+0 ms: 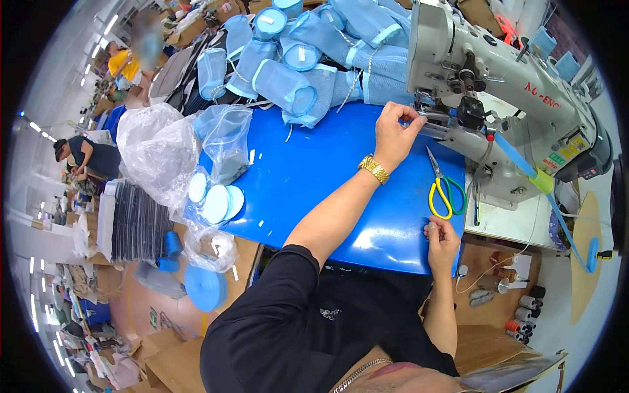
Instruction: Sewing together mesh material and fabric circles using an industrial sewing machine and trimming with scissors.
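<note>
My left hand (397, 134), with a gold band on its wrist, reaches up to the needle area of a grey-white sewing machine (452, 62). Its thumb and forefinger are pinched together beside the presser foot; whatever lies between them is too small to make out. Lower down, my right hand (443, 243) rests by the near right edge of the blue tabletop (308, 190), fingers curled in and their contents hidden. Just above its fingertips lie scissors (438, 171) with one yellow and one green handle, blades pointing away from me.
Light-blue mesh bags (282, 82) with drawstrings pile along the far side. Left are clear plastic bags (157, 141) and round white-blue discs (216, 204). A blue strip (514, 154) runs over the machine from a roll (592, 255). Thread spools (524, 314) stand low right. Two people are far left.
</note>
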{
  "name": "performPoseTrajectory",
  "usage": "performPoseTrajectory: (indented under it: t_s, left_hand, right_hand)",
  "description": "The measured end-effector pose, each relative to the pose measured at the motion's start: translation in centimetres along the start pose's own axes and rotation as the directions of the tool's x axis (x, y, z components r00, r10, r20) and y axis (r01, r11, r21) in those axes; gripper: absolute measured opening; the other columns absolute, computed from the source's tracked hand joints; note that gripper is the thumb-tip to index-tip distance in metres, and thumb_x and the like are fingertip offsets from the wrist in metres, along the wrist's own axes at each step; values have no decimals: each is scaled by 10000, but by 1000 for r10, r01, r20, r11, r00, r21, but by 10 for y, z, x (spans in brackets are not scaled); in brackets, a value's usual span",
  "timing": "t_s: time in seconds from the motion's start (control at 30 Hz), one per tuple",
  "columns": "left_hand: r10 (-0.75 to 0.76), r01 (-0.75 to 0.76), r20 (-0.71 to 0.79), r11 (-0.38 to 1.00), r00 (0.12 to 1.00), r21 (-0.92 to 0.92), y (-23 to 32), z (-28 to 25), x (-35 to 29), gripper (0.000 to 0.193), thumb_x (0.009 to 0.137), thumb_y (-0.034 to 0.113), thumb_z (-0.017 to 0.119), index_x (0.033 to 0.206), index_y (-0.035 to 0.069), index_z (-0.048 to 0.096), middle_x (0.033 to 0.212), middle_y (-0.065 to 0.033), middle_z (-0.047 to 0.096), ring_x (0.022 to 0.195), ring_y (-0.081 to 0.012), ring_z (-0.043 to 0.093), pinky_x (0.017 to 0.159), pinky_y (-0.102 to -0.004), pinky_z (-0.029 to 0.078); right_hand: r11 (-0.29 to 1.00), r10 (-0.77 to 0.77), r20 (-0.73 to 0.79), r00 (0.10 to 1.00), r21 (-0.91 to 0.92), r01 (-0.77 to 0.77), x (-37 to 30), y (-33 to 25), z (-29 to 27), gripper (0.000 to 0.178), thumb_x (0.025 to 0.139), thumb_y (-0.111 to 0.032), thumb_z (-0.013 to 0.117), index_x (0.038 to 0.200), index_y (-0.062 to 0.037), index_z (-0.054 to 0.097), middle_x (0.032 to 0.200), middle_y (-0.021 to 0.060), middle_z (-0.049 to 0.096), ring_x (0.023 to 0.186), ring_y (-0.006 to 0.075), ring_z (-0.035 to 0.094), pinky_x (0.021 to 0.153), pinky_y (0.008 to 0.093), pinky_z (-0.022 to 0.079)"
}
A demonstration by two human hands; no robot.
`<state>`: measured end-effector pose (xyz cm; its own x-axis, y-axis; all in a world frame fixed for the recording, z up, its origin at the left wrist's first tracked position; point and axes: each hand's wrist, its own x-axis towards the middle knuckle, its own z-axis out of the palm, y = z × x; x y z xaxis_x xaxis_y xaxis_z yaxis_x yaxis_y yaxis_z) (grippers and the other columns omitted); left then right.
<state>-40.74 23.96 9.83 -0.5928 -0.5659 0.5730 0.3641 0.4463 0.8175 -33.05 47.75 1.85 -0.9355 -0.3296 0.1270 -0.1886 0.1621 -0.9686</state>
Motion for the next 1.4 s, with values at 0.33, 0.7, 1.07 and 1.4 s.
performPoseTrajectory:
  t_s: [0.33,0.7,1.07,1.4]
  left_hand:
    - [59,-73,138,993,989,96,-19,-3,3,150,828,139,703,807,20,615,813,-89,607,739,-176,581,657,-313,477]
    - [-188,227,249,964,950,-138,-20,-21,9,235,799,152,768,932,-11,664,871,-53,668,787,-109,611,726,-255,495]
    - [-235,293,329,946,915,-138,-16,-27,17,194,829,143,723,919,-24,680,809,-54,673,700,-96,613,637,-234,499]
    - [-273,353,359,919,892,-178,-10,-32,16,196,839,133,720,962,-10,665,869,-42,669,745,-87,607,635,-232,512]
  right_hand:
    - [996,82,5,997,42,-82,1,5,-5,152,938,-73,578,1041,25,631,824,48,646,711,89,596,648,216,493]
    - [802,-524,-174,834,-432,413,131,-127,-58,355,827,-101,697,1167,-32,619,1073,98,644,606,133,596,581,246,481]
    - [814,-346,-118,931,-532,235,161,-122,-79,368,809,-133,734,1146,-17,641,981,107,688,607,128,598,591,260,484]
    - [878,-291,-141,946,-431,206,152,-126,-83,331,838,-36,675,1165,-18,633,1025,114,683,628,120,640,586,248,504]
